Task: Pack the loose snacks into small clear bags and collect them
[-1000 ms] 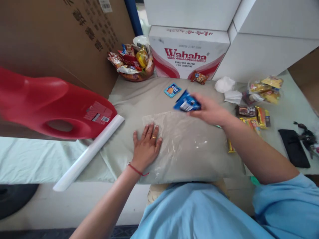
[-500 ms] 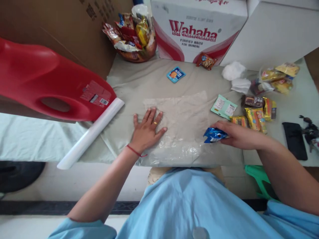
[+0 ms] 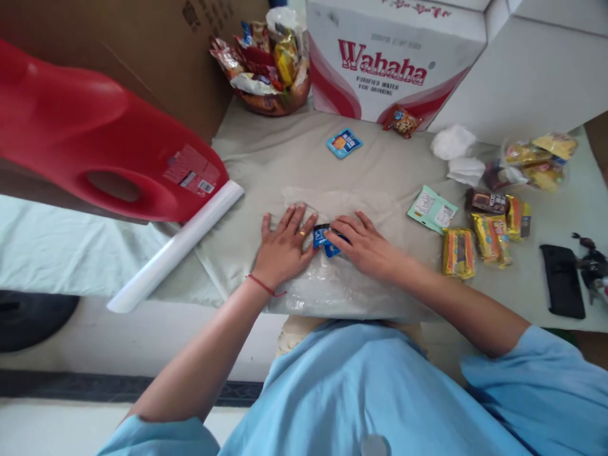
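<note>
My left hand (image 3: 285, 246) lies flat with spread fingers on the left part of a clear plastic sheet (image 3: 332, 288), which is spread over the cloth near the table's front edge. Just right of my left thumb, my right hand (image 3: 365, 244) has its fingers curled over blue snack packets (image 3: 320, 235) on the sheet. These packets are partly hidden under the fingers, so their number cannot be made out. Beyond the sheet lies a light-blue packet (image 3: 344, 143). A pale green packet (image 3: 432, 209) is to the right of my right hand.
A white roll (image 3: 175, 247) leans by a red jug (image 3: 156, 145) on the left. Yellow snack packs (image 3: 458, 253), a phone (image 3: 563, 282) and keys (image 3: 593, 269) lie right. Behind stand a snack-filled bowl (image 3: 289, 101) and a Wahaba-like printed carton (image 3: 394, 38).
My right hand has moved left with the blue snack packets, from the sheet's right edge to beside my left hand. My left hand stays flat on the sheet.
</note>
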A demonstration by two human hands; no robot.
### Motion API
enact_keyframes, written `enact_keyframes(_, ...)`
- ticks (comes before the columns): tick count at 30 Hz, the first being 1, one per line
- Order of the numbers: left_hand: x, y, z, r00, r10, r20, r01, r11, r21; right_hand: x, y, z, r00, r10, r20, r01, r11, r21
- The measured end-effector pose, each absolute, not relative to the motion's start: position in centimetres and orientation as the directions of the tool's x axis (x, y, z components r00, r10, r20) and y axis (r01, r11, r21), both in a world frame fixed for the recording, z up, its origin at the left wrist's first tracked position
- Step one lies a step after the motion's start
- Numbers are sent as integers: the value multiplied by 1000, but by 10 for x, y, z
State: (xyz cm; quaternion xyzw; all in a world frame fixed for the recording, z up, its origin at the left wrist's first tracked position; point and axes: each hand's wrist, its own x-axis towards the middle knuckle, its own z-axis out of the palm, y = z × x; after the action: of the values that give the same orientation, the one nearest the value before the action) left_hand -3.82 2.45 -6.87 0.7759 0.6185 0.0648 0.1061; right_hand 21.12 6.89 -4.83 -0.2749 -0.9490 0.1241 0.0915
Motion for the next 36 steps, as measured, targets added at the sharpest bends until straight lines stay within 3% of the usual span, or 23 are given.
enact_keyframes(3,-39,24,-70,236,972,-6,939,-226,258,228,76,-38,-853,516,81,440,793,-421)
enact_keyframes(6,-39,24,-71,232,973,7,938,-225,264,216,94,-26,-822,570,4,487,705,-515)
enact_keyframes(11,-40,24,-73,242,970,10,935,-236,263,179,114,-20,-759,615,-213,641,651,-406)
enact_keyframes(17,-39,24,-73,230,973,5,937,-223,267,204,110,-11,-742,666,-73,624,648,-436)
enact_keyframes(19,-38,24,-72,227,974,0,937,-219,271,212,100,-9,-752,653,-86,616,651,-444)
enact_keyframes(23,-38,24,-70,229,973,-16,941,-217,260,213,73,-15,-730,655,-197,680,666,-307)
enact_keyframes(28,-39,24,-69,234,972,-31,943,-218,252,217,61,-18,-708,697,-118,705,685,-182)
enact_keyframes(33,-37,24,-68,223,975,-19,943,-210,258,214,69,-7,-688,724,-48,712,661,-236)
enact_keyframes(36,-38,25,-69,222,975,-10,935,-210,285,199,73,-12,-691,716,-95,714,656,-244)
